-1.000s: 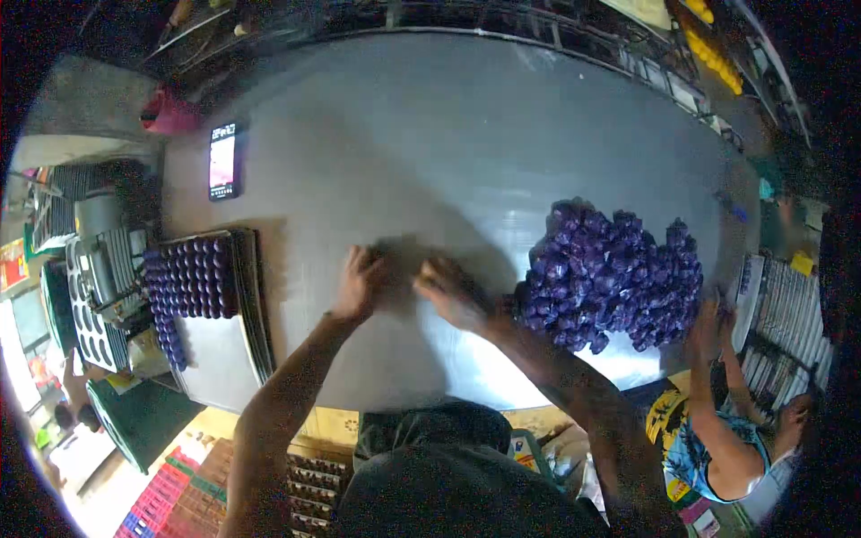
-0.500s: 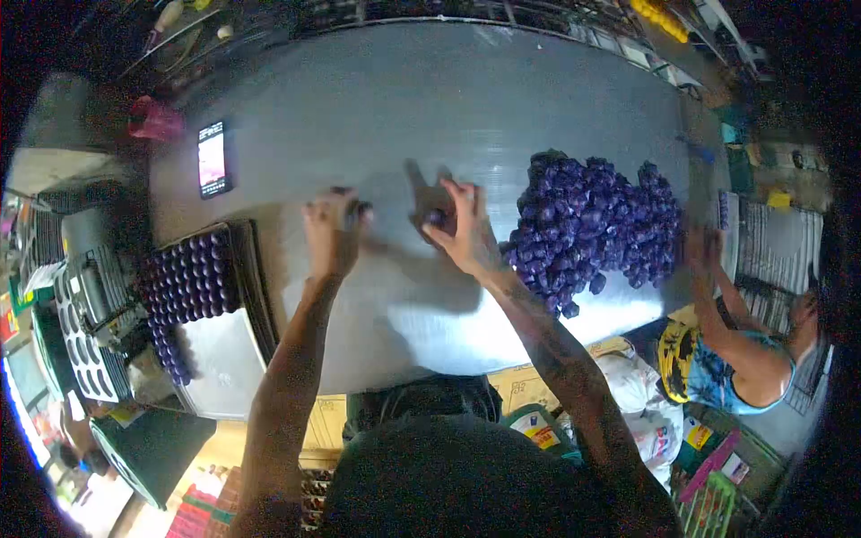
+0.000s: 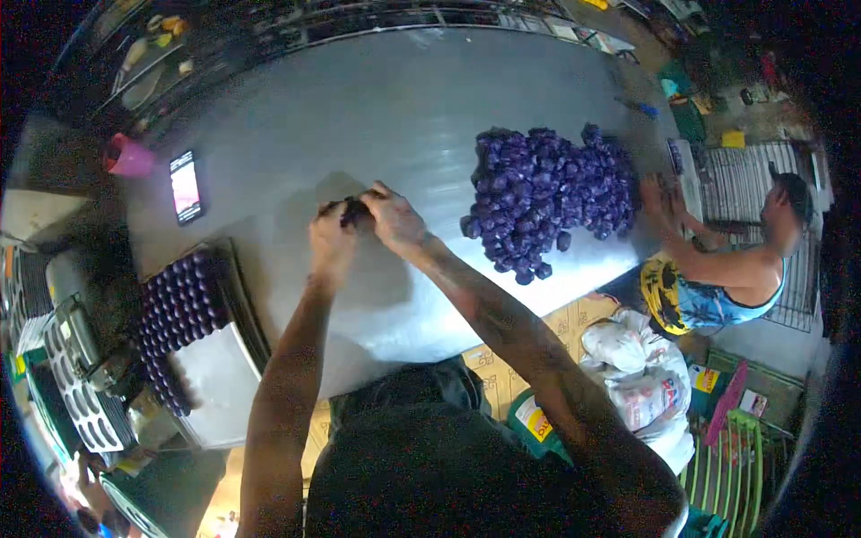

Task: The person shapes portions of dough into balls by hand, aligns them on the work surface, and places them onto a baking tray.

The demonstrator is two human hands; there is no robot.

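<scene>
While a broad, smooth grey metal tabletop [image 3: 386, 108] spreads beneath the person's fingers [image 3: 380, 190], a large heap of glossy dark purple pieces [image 3: 547, 202] lies on it to their right. Left of the fingers and nearer the body sits a flat, pale rectangular tray [image 3: 220, 386], partly covered by rows of round purple balls [image 3: 175, 305]. The left hand [image 3: 333, 240] and right hand [image 3: 397, 220] come close together, fingers bent narrow. Farther left of them rests a black rectangular phone [image 3: 186, 186] with a lit screen. Between the fingers, held by both hands, is a small dark purple lump [image 3: 356, 214], partly hidden.
</scene>
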